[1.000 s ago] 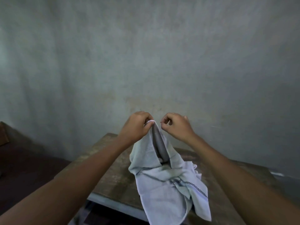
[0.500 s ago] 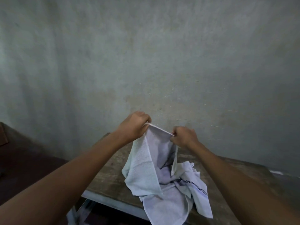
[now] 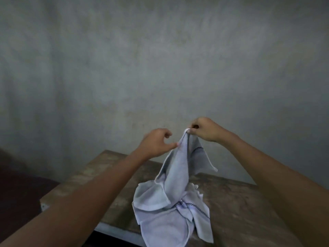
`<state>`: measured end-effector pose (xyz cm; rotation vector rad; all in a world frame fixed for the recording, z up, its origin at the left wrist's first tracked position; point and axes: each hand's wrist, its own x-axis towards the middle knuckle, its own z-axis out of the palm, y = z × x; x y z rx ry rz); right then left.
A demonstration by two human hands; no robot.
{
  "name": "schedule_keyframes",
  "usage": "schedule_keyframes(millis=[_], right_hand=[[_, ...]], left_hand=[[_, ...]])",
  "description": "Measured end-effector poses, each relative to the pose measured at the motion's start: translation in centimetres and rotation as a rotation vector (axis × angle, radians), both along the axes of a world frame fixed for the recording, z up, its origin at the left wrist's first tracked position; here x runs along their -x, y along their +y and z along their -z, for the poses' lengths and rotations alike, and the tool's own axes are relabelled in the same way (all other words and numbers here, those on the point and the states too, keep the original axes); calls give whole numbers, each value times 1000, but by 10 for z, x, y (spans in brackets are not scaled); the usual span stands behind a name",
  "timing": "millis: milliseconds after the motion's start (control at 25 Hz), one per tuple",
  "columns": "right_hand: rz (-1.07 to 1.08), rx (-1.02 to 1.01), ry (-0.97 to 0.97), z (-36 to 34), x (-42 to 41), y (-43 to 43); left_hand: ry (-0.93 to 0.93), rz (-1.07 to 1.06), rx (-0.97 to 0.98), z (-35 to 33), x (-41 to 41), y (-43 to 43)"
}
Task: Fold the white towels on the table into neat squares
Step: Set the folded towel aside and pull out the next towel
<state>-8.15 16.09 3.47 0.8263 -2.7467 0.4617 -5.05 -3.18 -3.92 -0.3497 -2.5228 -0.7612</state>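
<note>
A white towel (image 3: 178, 168) with a dark checked stripe hangs in the air above the table. My right hand (image 3: 206, 129) pinches its top corner, the highest point of the cloth. My left hand (image 3: 156, 144) pinches the towel's left edge just below that corner. The towel's lower part runs down into a crumpled heap of white towels (image 3: 170, 214) on the table, part of which droops over the near edge.
The worn wooden table (image 3: 240, 202) stands against a bare grey wall (image 3: 160, 68). Its near edge has a pale rim (image 3: 115, 230). Dark floor lies to the left of the table.
My right hand has risen and now holds the top corner higher than the left. The left hand has dropped lower along the edge. The towel is lifted further out of the heap.
</note>
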Motion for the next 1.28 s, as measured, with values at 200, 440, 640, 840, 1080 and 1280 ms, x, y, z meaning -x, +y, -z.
schedule_keyframes(millis=[200,440,640,840,1080,1280], right_hand=[[-24,164,-8,-30,-33,14],[106,62,-65,-1,-52,39],[137,57,-209,22,-63,46],[180,-47,-62,-16,-63,68],[217,278,118,-80,-73,72],[137,387,-112,-85,-82,52]], left_hand=[[19,127,-182,-24,-14,22],[137,152,-248,-64,-40,30],[156,160,-159,-86,-57,19],[231,37,-183,-104,-60,-14],[58,-140,4,-106,-55,-32],[15,159,-105,-87,-69,31]])
